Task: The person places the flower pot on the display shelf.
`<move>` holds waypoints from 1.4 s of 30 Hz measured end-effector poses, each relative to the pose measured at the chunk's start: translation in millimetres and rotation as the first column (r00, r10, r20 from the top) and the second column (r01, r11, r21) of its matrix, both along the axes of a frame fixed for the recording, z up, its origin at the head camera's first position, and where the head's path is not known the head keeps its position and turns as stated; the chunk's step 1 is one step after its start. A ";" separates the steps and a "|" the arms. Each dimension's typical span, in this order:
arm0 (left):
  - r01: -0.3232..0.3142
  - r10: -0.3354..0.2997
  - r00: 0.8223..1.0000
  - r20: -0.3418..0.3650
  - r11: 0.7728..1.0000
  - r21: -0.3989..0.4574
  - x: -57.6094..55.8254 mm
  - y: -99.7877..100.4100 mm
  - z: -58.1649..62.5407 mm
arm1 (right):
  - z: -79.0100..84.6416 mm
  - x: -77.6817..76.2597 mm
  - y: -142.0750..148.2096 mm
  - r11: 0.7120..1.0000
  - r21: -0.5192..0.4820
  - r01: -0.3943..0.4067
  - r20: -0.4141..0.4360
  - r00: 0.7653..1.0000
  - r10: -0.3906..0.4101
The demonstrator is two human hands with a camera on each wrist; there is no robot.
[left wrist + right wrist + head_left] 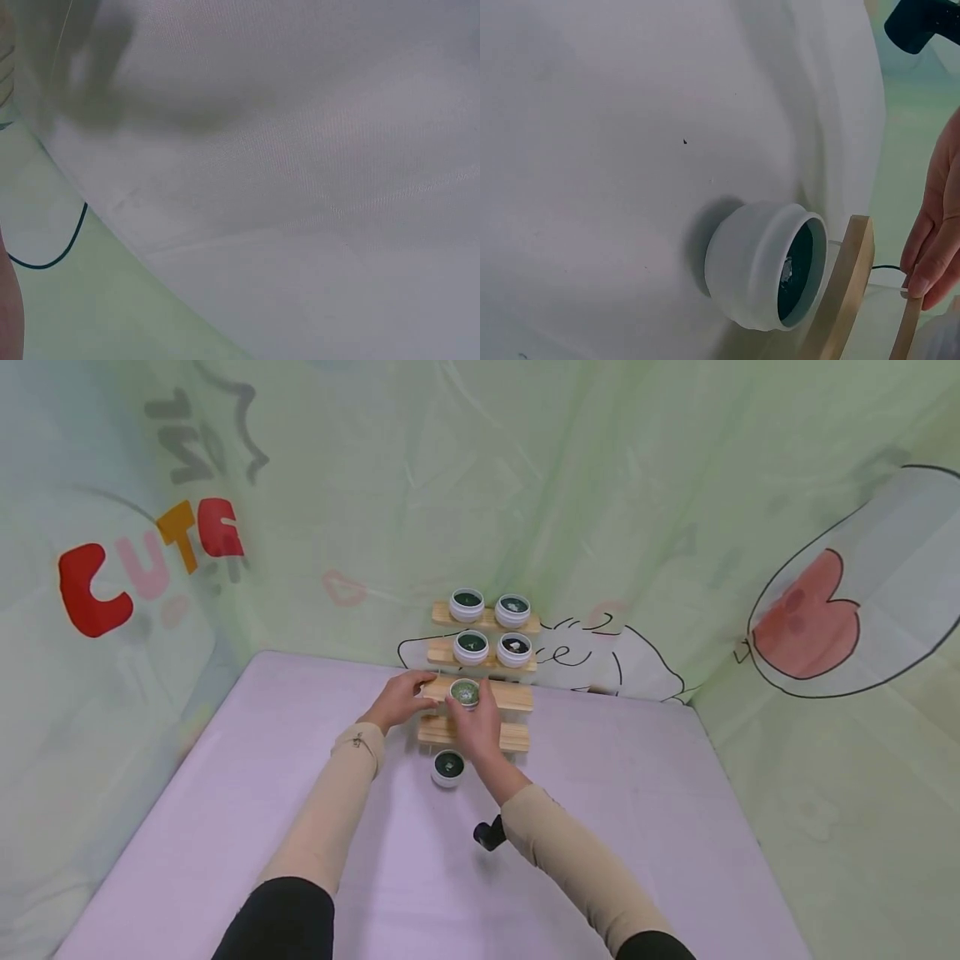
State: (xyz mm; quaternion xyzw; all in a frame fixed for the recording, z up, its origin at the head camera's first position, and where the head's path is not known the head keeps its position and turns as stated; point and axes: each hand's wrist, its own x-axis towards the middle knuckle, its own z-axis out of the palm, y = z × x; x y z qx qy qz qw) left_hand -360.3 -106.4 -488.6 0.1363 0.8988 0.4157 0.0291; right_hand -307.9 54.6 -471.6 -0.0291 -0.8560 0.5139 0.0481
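My left hand (pixel 401 700) pinches the left end of a wooden shelf step (pixel 512 697) on a small tiered rack; the right wrist view shows the same grip of fingers on the wood. With thumb and fingers on either side, my right hand (pixel 480 728) holds a small white jar (pixel 465 692) with a green top at that step. Whether the jar's base touches the wood is hidden. Below it is the lowest step (pixel 513 737). Another white jar (pixel 448 768), dark inside, stands on the table just in front of the rack, large in the right wrist view.
Two white jars stand on the top step (pixel 487 617) and two on the step (pixel 491 656) below it. A lilac-covered table (pixel 637 827) lies beneath. Printed curtains (pixel 375 510) hang behind and at both sides. A black device (pixel 490 833) sits by the right wrist.
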 end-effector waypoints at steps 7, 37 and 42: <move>0.007 -0.007 1.000 -0.016 1.000 0.005 -0.5 -0.2 -0.2 | 3.1 -10.5 -2.5 0.999 0.044 0.027 0.005 1.000 -0.027; 0.010 -0.010 1.000 -0.027 1.000 -0.006 -1.7 -0.2 -3.0 | 1.1 -22.4 -9.2 0.994 0.045 0.103 -0.135 0.986 -0.096; 0.009 -0.009 0.999 -0.038 1.000 -0.010 -0.9 0.1 -2.4 | -0.3 -24.3 -10.2 0.992 0.021 0.122 -0.133 0.984 -0.119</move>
